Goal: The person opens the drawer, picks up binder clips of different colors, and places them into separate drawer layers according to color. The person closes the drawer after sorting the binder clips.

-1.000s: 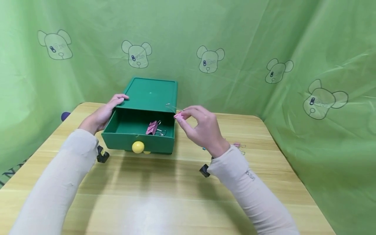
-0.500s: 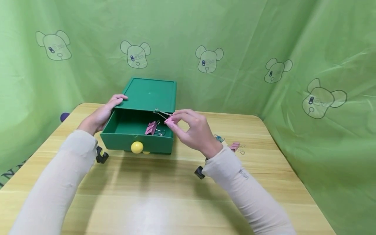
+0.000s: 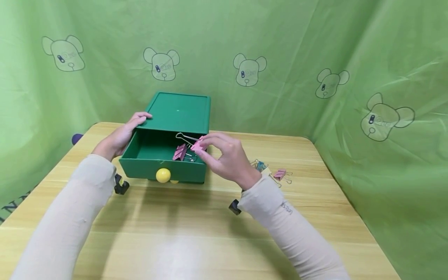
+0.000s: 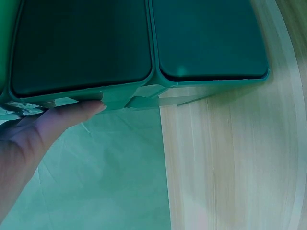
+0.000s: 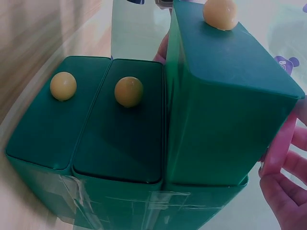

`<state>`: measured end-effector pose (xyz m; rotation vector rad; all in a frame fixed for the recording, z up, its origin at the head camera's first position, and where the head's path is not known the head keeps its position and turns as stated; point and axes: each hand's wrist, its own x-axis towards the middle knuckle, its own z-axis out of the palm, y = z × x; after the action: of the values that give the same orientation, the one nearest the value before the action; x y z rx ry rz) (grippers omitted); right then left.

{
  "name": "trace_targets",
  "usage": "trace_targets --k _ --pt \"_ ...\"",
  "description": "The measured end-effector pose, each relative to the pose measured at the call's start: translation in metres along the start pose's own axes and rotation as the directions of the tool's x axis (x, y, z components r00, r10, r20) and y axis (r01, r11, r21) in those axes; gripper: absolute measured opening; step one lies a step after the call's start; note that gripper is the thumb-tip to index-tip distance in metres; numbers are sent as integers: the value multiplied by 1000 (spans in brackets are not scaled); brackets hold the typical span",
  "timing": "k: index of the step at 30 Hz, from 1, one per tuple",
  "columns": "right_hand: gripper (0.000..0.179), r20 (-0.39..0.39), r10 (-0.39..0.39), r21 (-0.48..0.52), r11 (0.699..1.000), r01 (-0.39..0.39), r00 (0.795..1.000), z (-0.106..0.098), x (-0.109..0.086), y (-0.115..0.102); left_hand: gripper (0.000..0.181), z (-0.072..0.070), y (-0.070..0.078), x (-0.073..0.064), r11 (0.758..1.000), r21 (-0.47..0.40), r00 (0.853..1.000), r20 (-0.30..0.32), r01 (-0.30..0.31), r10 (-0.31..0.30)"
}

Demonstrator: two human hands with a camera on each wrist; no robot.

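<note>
A green drawer cabinet [image 3: 180, 111] stands on the table with its top drawer [image 3: 140, 168] pulled out. My left hand [image 3: 117, 138] rests against the cabinet's left side, fingertips over the top edge; in the left wrist view its thumb [image 4: 72, 115] lies straight along the side wall. Between thumb and fingers my right hand [image 3: 225, 155] pinches a pink binder clip [image 3: 197, 145] over the drawer's right part, its wire handles pointing left. Another pink binder clip [image 3: 180, 152] lies inside the drawer. The right wrist view shows the held clip beside the drawer's side wall.
Right of the cabinet lie more binder clips: a blue one [image 3: 260, 165], a pale yellow one [image 3: 266, 171] and a pink one [image 3: 280, 174]. Two lower drawers, with yellow knobs [image 5: 63, 86], are pushed in. A green curtain [image 3: 280, 42] surrounds the table.
My right hand has moved left and slightly down, carrying the pink binder clip from beside the drawer's right corner to over its inside. My left hand stays in place on the cabinet.
</note>
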<state>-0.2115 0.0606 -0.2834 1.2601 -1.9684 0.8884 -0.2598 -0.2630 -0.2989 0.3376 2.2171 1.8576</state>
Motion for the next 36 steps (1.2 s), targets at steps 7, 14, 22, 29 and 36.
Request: trace_targets --k 7,14,22,29,36 --pt "15 -5 -23 19 1000 23 1000 3 -1 0 32 0 -1 0 1000 10 1000 0 -4 4" --pt "15 1 -15 31 999 15 1000 5 -2 1 34 0 -1 1 1000 29 1000 -7 -2 3" --pt "21 59 45 -9 999 -44 997 2 -5 1 34 0 -1 1 1000 30 1000 -10 0 1" --pt "19 60 73 -41 997 -71 996 -3 -8 5 30 0 0 1 1000 21 1000 -20 -10 10" --pt "15 31 93 -66 994 -91 995 -9 -19 20 32 1 -1 2 1000 27 1000 -20 -9 9"
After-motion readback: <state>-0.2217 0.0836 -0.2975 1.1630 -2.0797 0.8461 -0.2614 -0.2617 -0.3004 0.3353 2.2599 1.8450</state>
